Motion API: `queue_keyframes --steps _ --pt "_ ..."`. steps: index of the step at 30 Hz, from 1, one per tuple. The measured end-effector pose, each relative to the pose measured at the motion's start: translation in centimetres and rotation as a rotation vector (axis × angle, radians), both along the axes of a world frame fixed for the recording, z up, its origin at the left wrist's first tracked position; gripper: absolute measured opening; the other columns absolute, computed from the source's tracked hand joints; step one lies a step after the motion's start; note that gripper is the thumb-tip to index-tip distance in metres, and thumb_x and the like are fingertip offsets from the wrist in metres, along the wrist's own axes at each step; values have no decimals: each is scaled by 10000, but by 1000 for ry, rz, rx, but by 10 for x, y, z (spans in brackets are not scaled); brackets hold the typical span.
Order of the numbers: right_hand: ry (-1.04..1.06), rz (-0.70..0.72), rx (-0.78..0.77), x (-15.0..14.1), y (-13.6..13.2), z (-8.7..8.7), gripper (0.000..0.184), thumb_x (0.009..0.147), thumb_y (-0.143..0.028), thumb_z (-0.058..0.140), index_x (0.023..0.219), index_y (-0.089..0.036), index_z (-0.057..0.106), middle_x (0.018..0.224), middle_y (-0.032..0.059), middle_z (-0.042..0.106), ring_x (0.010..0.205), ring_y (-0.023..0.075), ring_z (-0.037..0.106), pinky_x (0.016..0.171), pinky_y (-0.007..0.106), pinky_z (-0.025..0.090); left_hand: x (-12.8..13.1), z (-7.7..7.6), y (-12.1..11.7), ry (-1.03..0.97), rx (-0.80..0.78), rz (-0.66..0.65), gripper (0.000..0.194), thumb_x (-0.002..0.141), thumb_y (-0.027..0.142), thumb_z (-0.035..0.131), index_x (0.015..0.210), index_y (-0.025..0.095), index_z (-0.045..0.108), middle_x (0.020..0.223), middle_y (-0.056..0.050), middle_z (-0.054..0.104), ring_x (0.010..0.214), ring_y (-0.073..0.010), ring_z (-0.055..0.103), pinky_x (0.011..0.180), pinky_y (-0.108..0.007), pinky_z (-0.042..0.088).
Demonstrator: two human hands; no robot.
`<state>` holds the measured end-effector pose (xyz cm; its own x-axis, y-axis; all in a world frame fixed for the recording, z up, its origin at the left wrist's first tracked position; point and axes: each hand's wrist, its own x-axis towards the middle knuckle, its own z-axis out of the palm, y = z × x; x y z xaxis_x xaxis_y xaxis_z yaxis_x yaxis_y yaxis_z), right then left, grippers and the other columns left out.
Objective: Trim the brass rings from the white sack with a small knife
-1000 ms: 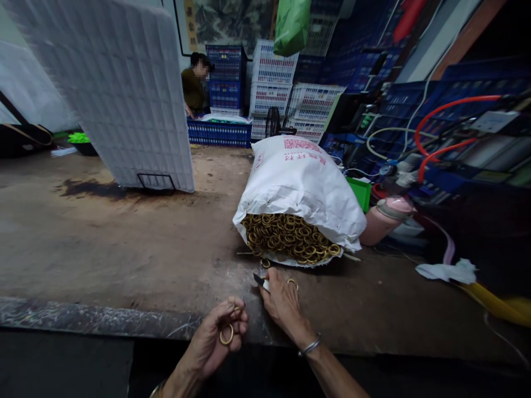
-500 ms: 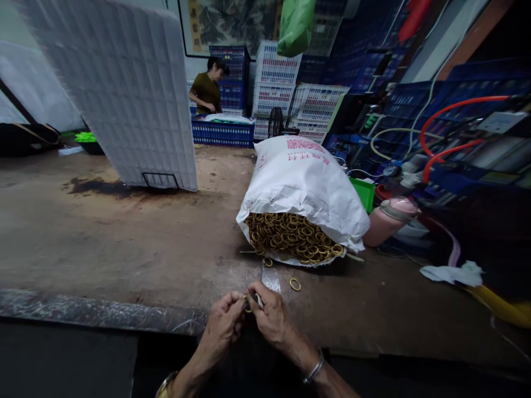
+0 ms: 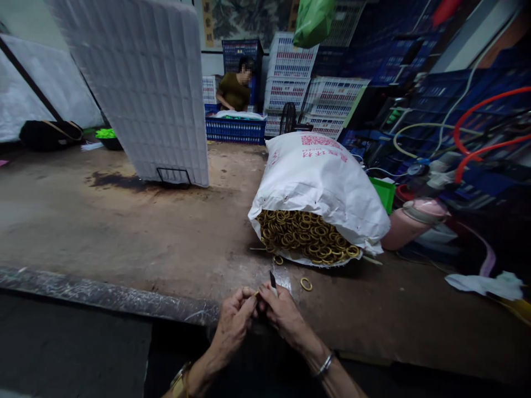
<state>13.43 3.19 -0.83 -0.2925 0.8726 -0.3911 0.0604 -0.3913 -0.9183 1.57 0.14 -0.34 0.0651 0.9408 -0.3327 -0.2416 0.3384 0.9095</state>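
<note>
The rings (image 3: 307,235) look metallic, the sack (image 3: 319,177) creased plastic, the tabletop (image 3: 166,237) scuffed wood.

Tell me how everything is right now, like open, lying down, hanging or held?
White sack: lying down, mouth open, golden rings inside.
Nearest loose ring: lying flat on the table.
Left hand: closed, pinching a mostly hidden golden ring.
Right hand: closed around the knife.
Knife: black blade out.
White ribbed panel: standing up.
Green bag: hanging.
Black fan: running or not, can't tell.

Gold-coloured rings (image 3: 309,235), black blade (image 3: 272,279), white sack (image 3: 315,185) with red print (image 3: 322,153), pink bottle (image 3: 409,224).
</note>
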Motion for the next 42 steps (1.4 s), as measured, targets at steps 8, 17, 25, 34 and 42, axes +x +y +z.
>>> queue_keyframes --steps 8,17,25,34,42 --pt "-189 29 242 3 4 4 235 771 -393 476 690 -176 518 546 -51 481 498 82 405 485 195 322 -2 7 2 -41 -39 -40 325 693 459 593 617 169 468 465 85 392 361 -28 261 362 -181 158" --pt "-134 73 243 5 5 2 249 795 -391 448 729 -170 545 515 -56 460 462 84 402 464 192 319 -3 -5 -3 -228 -72 -29 315 730 453 569 686 175 427 527 77 445 343 -4 245 341 -154 127" --pt "-596 222 639 12 -4 -6 182 709 -107 372 746 -198 526 645 -7 563 604 126 507 574 216 333 -5 2 -2 -264 -54 -3 336 700 447 606 696 191 389 502 90 424 370 -16 256 362 -157 140" --pt "-774 324 701 13 -9 -4 346 601 -24 336 827 -211 519 711 3 603 646 135 544 593 212 312 -5 -1 -2 -165 7 -5 355 684 490 599 706 184 420 536 77 433 396 -26 265 387 -169 166" --pt "-874 404 671 14 -7 -5 338 602 -35 355 847 -197 522 658 5 592 587 138 517 542 226 274 -8 1 -5 7 146 -20 339 742 473 551 640 172 432 557 52 418 460 -51 316 432 -180 240"
